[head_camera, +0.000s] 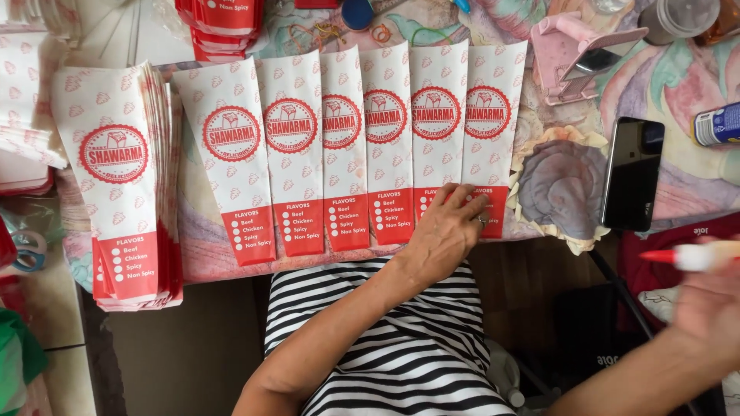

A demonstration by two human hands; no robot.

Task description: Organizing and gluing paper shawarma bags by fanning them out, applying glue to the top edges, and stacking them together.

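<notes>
Head view: two hands at a row of printed paper sleeves on a patterned table.

Left hand [447, 231], fingers spread, presses flat on the lower red ends of the two rightmost long white-and-red paper sleeves [486, 131] in a fanned row of six lying side by side across the pastel floral tablecloth [694, 77]. Right hand [713, 304], blurred at the right edge, is closed around a white glue bottle with a red tip [690, 256], held off the table. A thick stack of matching sleeves [123, 177] lies left of the row; a black phone [632, 173] rests to the right.
</notes>
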